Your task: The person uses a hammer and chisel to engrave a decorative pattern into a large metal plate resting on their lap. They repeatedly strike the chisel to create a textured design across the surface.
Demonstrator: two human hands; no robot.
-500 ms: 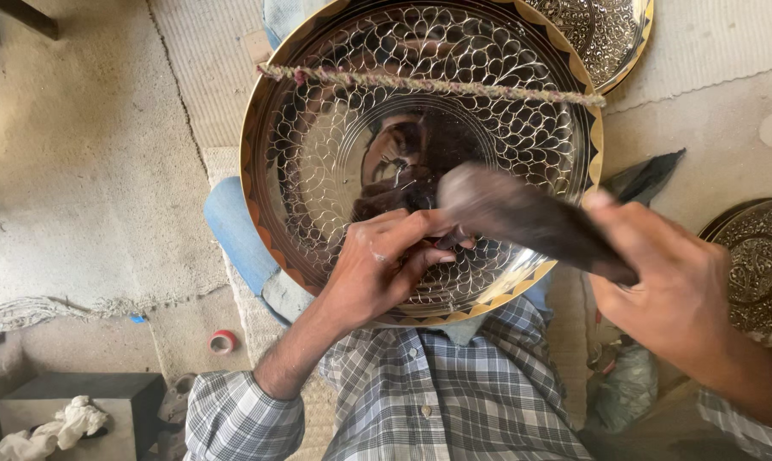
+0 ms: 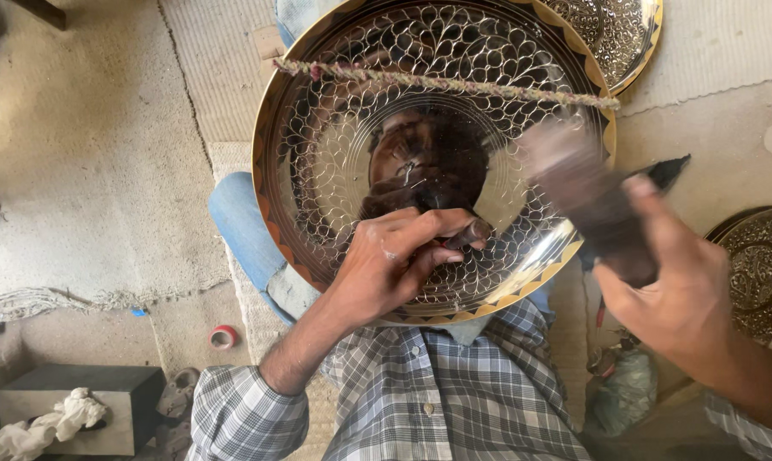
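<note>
The dark mallet (image 2: 595, 205) has swung up and right, away from the chisel (image 2: 464, 236), in my right hand (image 2: 681, 299), fingers wrapped round its handle. My left hand (image 2: 394, 260) stays on the engraved brass tray (image 2: 335, 128), fingers pinched together on the chisel. I judge one strike is finished.

red tape roll (image 2: 224, 336); grey block (image 2: 78, 410); white rag (image 2: 57, 423); rug (image 2: 224, 77)

You are working in soft, bright daylight, and the shadows on the floor are pale. The big shiny metal tray (image 2: 335, 162) in the middle of the frame glints white along its curly lines and mirrors dark shapes at its center. Your right hand (image 2: 676, 299) and the dark tool (image 2: 591, 205) in it look smeared with blur, while your left hand (image 2: 394, 265) looks sharp.
</note>
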